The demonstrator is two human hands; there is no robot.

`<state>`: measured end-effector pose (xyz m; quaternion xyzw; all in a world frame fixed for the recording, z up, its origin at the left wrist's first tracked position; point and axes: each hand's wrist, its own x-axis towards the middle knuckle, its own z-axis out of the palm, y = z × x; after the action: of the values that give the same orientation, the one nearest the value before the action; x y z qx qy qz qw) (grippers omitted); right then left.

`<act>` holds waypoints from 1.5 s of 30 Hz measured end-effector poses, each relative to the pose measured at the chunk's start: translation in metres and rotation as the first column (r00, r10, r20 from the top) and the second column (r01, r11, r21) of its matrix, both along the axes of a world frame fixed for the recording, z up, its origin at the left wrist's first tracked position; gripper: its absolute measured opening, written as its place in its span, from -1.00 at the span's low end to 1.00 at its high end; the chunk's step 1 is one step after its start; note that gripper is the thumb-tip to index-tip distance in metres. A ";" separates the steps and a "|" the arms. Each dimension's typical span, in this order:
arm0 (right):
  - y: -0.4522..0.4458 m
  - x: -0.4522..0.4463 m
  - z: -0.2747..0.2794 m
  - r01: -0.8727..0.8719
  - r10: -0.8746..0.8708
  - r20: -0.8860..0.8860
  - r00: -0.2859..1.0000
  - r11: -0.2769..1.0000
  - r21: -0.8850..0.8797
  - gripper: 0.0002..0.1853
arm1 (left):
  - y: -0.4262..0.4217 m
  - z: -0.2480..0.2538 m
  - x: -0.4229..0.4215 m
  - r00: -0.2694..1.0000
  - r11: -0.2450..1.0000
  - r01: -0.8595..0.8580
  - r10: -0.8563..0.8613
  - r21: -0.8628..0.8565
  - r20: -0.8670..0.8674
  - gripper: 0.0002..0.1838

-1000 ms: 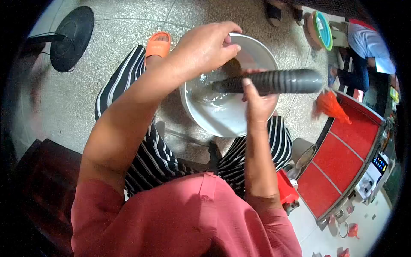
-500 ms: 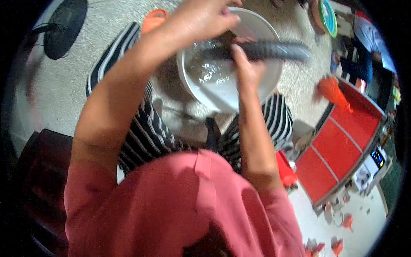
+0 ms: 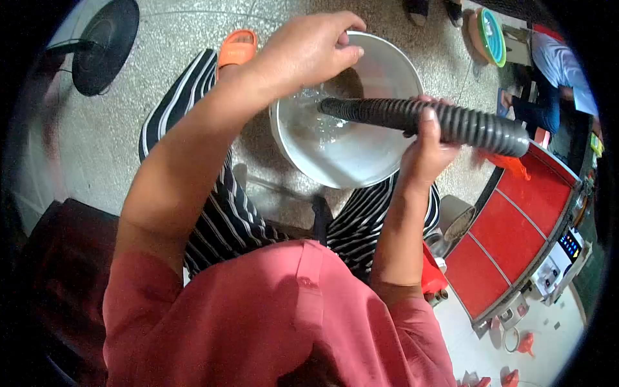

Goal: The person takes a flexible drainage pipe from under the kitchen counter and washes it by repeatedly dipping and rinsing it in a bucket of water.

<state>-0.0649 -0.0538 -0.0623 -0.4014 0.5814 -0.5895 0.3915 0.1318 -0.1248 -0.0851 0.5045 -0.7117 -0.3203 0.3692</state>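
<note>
A large white bucket point(image 3: 322, 173) stands between the knees, with clear, rippling water point(image 3: 316, 126) low inside. My left hand point(image 3: 316, 51) is at its far rim, fingers curled over the edge and thumb on the inner side. My right hand point(image 3: 431, 145) is closed round a dark grey ribbed tube point(image 3: 387, 114), thumb on top. The tube slants across the bucket; its narrow end is over the water and its thick rounded end juts past the right rim. A dark round shape point(image 3: 345, 84) shows inside the bucket, partly hidden by my left hand.
A black round base point(image 3: 106, 46) is at upper left, a dark red seat point(image 3: 64, 277) at lower left. Stacked basins point(image 3: 490, 39) stand at upper right, near another person point(image 3: 554, 71). A red-panelled counter point(image 3: 509, 232) and red container point(image 3: 433, 271) are at right.
My right hand and the tube have moved right, and more of the tube now lies beyond the rim. My left hand stays at the far rim. The view dipped and came back.
</note>
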 end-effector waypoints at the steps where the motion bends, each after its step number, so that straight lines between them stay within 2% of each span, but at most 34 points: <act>1: 0.009 -0.004 -0.022 0.031 -0.027 -0.064 0.998 0.998 0.053 -0.78 | 0.004 -0.009 -0.001 1.000 0.999 0.002 -0.002 0.044 0.009 -0.64; 3: 0.014 0.003 -0.053 0.052 0.080 -0.424 0.902 0.956 0.290 -0.70 | 0.007 -0.011 -0.004 1.000 0.995 0.016 -0.018 0.098 0.011 -0.64; 5: 0.026 -0.001 -0.048 0.055 -0.029 -0.115 0.993 0.972 0.230 -0.69 | 0.013 -0.002 -0.010 0.999 0.992 0.024 -0.028 0.122 0.032 -0.63; 7: 0.043 0.006 -0.039 0.103 -0.114 0.080 0.990 0.985 0.137 -0.65 | 0.029 -0.024 -0.007 0.998 0.987 0.045 -0.051 0.156 0.035 -0.64; 8: 0.039 0.004 -0.052 0.050 0.030 -0.183 0.983 0.908 0.416 -0.61 | 0.020 -0.028 -0.002 0.994 0.981 0.084 -0.095 0.177 0.052 -0.63; 9: 0.013 0.002 -0.070 0.054 0.226 -0.379 0.898 0.797 0.602 -0.58 | -0.001 -0.023 0.003 0.989 0.987 0.107 -0.118 0.117 0.089 -0.61; 10: 0.022 -0.004 -0.066 0.035 0.147 -0.411 0.900 0.915 0.402 -0.57 | 0.006 -0.021 -0.002 0.996 0.994 0.050 -0.056 0.093 0.064 -0.61; 12: 0.029 0.007 -0.072 -0.057 0.082 -0.232 0.969 0.992 0.114 -0.56 | 0.019 -0.024 0.004 0.999 0.991 -0.003 -0.003 0.133 0.051 -0.60; 14: 0.044 -0.009 -0.046 0.020 0.023 -0.151 0.988 0.961 0.275 -0.55 | 0.042 -0.026 -0.013 0.997 0.960 0.071 -0.069 0.271 -0.020 -0.60; 15: 0.033 -0.016 -0.046 0.017 0.038 -0.257 0.966 0.978 0.210 -0.65 | 0.031 -0.018 -0.010 0.990 0.962 0.122 -0.135 0.243 0.037 -0.60; 17: -0.014 0.017 -0.015 -0.005 0.004 0.022 1.000 0.997 0.083 -0.74 | 0.005 -0.022 -0.005 0.999 0.996 0.049 -0.049 0.069 0.002 -0.63; 18: -0.021 0.036 -0.021 -0.062 0.062 0.049 0.997 0.998 -0.002 -0.80 | -0.009 -0.032 0.008 0.999 0.998 0.036 -0.036 0.058 0.003 -0.63; 19: -0.025 0.032 -0.039 -0.069 0.078 -0.129 0.989 0.995 0.068 -0.79 | -0.012 -0.030 0.007 1.000 0.997 0.023 -0.024 0.068 0.001 -0.63; 21: -0.021 0.037 -0.094 -0.089 0.180 -0.250 0.951 0.938 0.335 -0.79 | -0.008 -0.024 0.005 1.000 0.999 -0.005 0.004 0.047 0.016 -0.63; 23: -0.011 0.039 -0.072 -0.061 0.086 -0.135 0.987 0.981 0.184 -0.78 | -0.001 -0.009 0.009 1.000 0.991 0.015 -0.014 0.135 -0.005 -0.63; 25: -0.013 0.039 -0.067 -0.077 0.072 0.068 0.995 0.994 0.075 -0.79 | -0.002 -0.032 0.000 1.000 0.999 0.008 -0.006 0.051 -0.027 -0.65; 26: -0.009 0.037 -0.040 -0.075 0.072 0.051 0.996 0.995 0.072 -0.75 | 0.003 -0.030 -0.001 0.997 0.999 0.036 -0.036 -0.008 -0.067 -0.64; 27: -0.017 0.038 -0.016 -0.083 0.083 0.031 0.996 0.996 0.009 -0.71 | -0.007 -0.008 0.002 0.999 0.998 0.043 -0.042 0.050 -0.016 -0.65; 28: -0.012 0.035 -0.020 -0.051 0.048 -0.150 0.988 0.999 -0.016 -0.70 | -0.004 -0.006 0.002 0.999 0.999 0.029 -0.029 0.036 -0.021 -0.65; 29: -0.008 0.044 -0.022 -0.007 0.050 -0.276 0.960 0.988 0.156 -0.74 | -0.005 -0.012 0.000 1.000 0.999 0.014 -0.013 0.047 -0.015 -0.64; 30: 0.007 0.037 -0.067 -0.033 0.087 -0.272 0.958 0.980 0.198 -0.74 | 0.004 -0.015 -0.003 0.999 0.994 -0.002 -0.003 0.106 0.045 -0.63; 31: 0.011 0.035 -0.099 -0.057 0.118 -0.277 0.954 0.974 0.217 -0.72 | 0.006 -0.007 -0.002 1.000 0.998 -0.002 0.001 0.055 0.002 -0.63; 32: 0.022 0.045 -0.065 -0.016 0.016 0.002 1.000 0.957 0.290 -0.76 | 0.015 0.000 -0.003 1.000 0.999 -0.010 0.011 0.045 -0.023 -0.62; 33: 0.022 0.041 -0.056 -0.066 0.073 -0.065 0.995 0.992 0.107 -0.72 | 0.015 -0.018 -0.004 0.999 0.998 -0.038 0.040 0.050 -0.037 -0.61; 34: 0.030 0.034 -0.040 -0.029 0.048 -0.098 0.994 0.981 0.193 -0.73 | 0.023 -0.015 -0.018 0.995 0.988 0.054 -0.042 0.148 -0.085 -0.62; 35: 0.034 0.031 -0.027 0.016 0.022 -0.136 0.990 0.964 0.266 -0.74 | 0.019 -0.018 -0.017 0.992 0.985 0.098 -0.085 0.141 -0.097 -0.62; 36: 0.008 0.033 -0.049 -0.047 0.145 -0.178 0.973 0.886 0.461 -0.76 | 0.002 -0.022 -0.011 0.994 0.990 0.093 -0.086 0.108 -0.064 -0.62; 37: -0.001 0.037 -0.076 -0.097 0.209 -0.196 0.958 0.880 0.465 -0.76 | -0.024 -0.028 0.001 0.998 0.997 0.067 -0.067 0.035 -0.008 -0.62; 39: 0.011 0.056 -0.086 -0.074 0.083 -0.110 0.990 0.994 0.082 -0.77 | -0.010 -0.033 0.008 0.999 0.989 -0.003 -0.003 0.148 0.041 -0.64; 40: 0.040 0.035 -0.076 -0.105 0.122 -0.205 0.971 0.990 0.093 -0.75 | 0.013 -0.028 -0.007 0.999 0.992 0.020 -0.015 0.121 -0.034 -0.63; 42: 0.055 0.023 -0.066 -0.024 0.143 -0.287 0.947 0.924 0.382 -0.72 | 0.016 -0.020 -0.013 0.996 0.979 0.082 -0.074 0.185 -0.050 -0.63; 43: 0.038 0.025 -0.081 -0.044 0.152 -0.306 0.940 0.942 0.333 -0.70 | -0.014 -0.016 0.005 0.998 0.994 0.060 -0.062 0.095 0.011 -0.63; 44: 0.019 0.033 -0.089 -0.065 0.159 -0.324 0.932 0.957 0.283 -0.68 | 0.004 -0.016 0.005 1.000 0.998 0.008 -0.007 0.057 -0.006 -0.63; 45: 0.013 0.033 -0.083 -0.017 0.033 -0.159 0.987 0.995 0.099 -0.59 | -0.002 -0.020 0.000 0.999 0.996 -0.004 0.008 0.087 -0.049 -0.64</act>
<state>-0.0323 -0.0412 -0.1449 -0.4352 0.6338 -0.5214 0.3700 0.1320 -0.1266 -0.1055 0.5142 -0.6862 -0.3623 0.3653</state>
